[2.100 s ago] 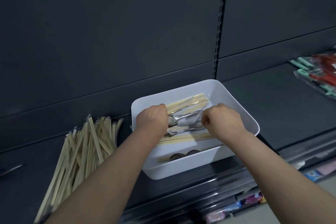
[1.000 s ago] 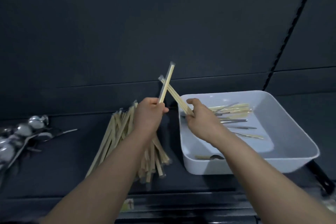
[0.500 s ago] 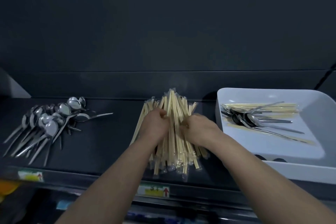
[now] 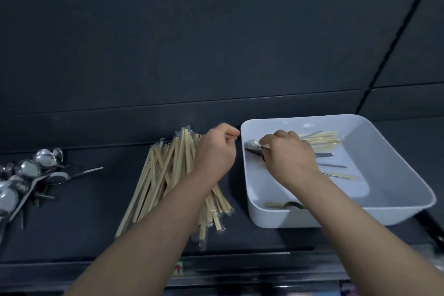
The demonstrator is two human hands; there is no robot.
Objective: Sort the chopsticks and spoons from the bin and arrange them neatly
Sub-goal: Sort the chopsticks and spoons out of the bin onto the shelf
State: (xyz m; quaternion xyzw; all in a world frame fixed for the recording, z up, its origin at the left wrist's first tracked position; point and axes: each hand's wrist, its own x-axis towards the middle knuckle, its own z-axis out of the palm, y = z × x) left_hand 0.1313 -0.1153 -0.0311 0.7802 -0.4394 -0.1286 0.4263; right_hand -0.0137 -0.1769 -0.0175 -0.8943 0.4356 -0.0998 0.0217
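White plastic, rounded at the corners, the shallow rectangular bin (image 4: 276, 218) sits toward the right end of the dark grey shelf (image 4: 96, 211), close to its front edge. Inside it, along the far wall, lie a few pale wooden chopsticks in clear wrappers (image 4: 322, 138), with thin metal spoon handles (image 4: 331, 165) crossing the floor below them.

The right hand (image 4: 290, 158) reaches into the bin's left half, fingers curled down and seemingly pinching the neck of a silver metal spoon (image 4: 254, 144) whose bowl shows just past the knuckles. The left hand (image 4: 216, 151) hovers over the far end of the fanned pile of wrapped wooden chopsticks (image 4: 163, 175) at the middle of the shelf, just beside the bin's left rim. Its fingers are curled with thumb against forefinger, and whether they hold anything cannot be told.

A loose heap of silver spoons (image 4: 26, 175) lies at the shelf's left end, well apart from the bin.

The step in hand looks like picking out a spoon. The next move would call for lifting it free of the chopsticks around it and carrying it over the chopstick pile to the spoon heap, handle in line with the others.
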